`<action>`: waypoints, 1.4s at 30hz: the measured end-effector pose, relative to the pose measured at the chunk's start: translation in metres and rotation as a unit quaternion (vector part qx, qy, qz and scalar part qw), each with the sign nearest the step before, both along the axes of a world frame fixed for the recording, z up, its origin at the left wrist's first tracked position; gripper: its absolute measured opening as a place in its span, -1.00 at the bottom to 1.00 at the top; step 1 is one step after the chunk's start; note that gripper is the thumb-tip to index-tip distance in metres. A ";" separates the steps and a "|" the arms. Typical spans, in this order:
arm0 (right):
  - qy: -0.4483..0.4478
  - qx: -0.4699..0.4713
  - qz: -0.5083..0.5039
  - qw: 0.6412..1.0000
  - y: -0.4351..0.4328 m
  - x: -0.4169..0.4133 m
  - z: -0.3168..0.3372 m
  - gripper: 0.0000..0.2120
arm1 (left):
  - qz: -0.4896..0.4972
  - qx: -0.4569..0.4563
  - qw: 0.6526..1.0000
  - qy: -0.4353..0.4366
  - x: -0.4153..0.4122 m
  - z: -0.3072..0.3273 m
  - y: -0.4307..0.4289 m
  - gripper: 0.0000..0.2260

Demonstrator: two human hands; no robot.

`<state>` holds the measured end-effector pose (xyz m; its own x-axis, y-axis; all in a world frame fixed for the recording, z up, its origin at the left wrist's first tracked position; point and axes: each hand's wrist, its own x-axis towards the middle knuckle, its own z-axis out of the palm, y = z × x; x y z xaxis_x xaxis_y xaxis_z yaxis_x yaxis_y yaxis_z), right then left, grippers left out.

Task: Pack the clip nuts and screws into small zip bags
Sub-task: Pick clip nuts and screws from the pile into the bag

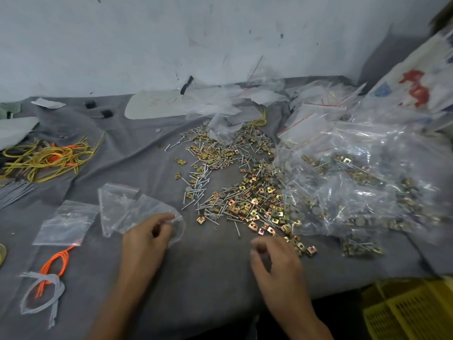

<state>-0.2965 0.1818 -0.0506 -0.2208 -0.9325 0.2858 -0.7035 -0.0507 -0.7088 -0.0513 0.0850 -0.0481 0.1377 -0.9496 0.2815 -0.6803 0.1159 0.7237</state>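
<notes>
Head view, starting at the far left: a tangle of yellow and orange wire ties (49,158) lies on the grey cloth-covered table (208,278). Nearer the front, a flat empty clear zip bag with a red seal strip (65,223) sits just above an orange cord loop (52,268). Next comes the left hand (147,239), fingers curled, thumb and fingertips pinching the edge of a crumpled small clear zip bag (147,212) that looks empty; which way its mouth faces is unclear. Ahead and to the right of that bag, the loose heap of brass-coloured square clip nuts and silver screws (245,192) spreads across the middle of the cloth. The right hand (274,258) hovers at the heap's near edge, much nearer the parts than the left. Its fingers are curled and blurred, and whether they hold anything cannot be told. The coming move likely turns on carrying parts leftward from heap to bag. Further right, a pile of clear plastic bags filled with nuts and screws (367,192) lies against the heap. A stack of empty red-striped zip bags (306,123) sits behind, and a yellow plastic crate (411,312) stands below the table edge.
</notes>
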 end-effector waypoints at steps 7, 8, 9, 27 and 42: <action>0.082 0.072 -0.021 0.994 0.004 -0.021 -0.003 -0.85 | 0.011 0.021 0.998 0.052 0.000 -0.016 0.001 -0.67; 0.091 0.075 -0.017 0.993 0.002 -0.019 -0.002 -0.87 | 0.012 0.022 0.998 0.056 0.001 -0.018 0.001 -0.67; 0.095 0.078 -0.015 0.992 0.000 -0.018 -0.001 -0.88 | 0.012 0.021 0.998 0.056 0.002 -0.018 0.002 -0.68; -0.070 0.008 0.125 0.990 -0.038 0.056 0.003 -0.85 | -0.010 0.000 0.998 0.064 -0.001 -0.013 0.006 -0.77; -0.057 -0.047 0.117 0.990 -0.071 0.107 -0.001 -0.94 | -0.017 0.023 0.994 0.101 -0.001 -0.005 0.006 -0.67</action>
<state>-0.1900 0.1104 -0.0518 -0.0367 -0.9324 0.3596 -0.5806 -0.2730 -0.7670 -0.0525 0.0914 -0.0535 0.1548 -0.9658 0.2081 -0.5168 0.1003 0.8502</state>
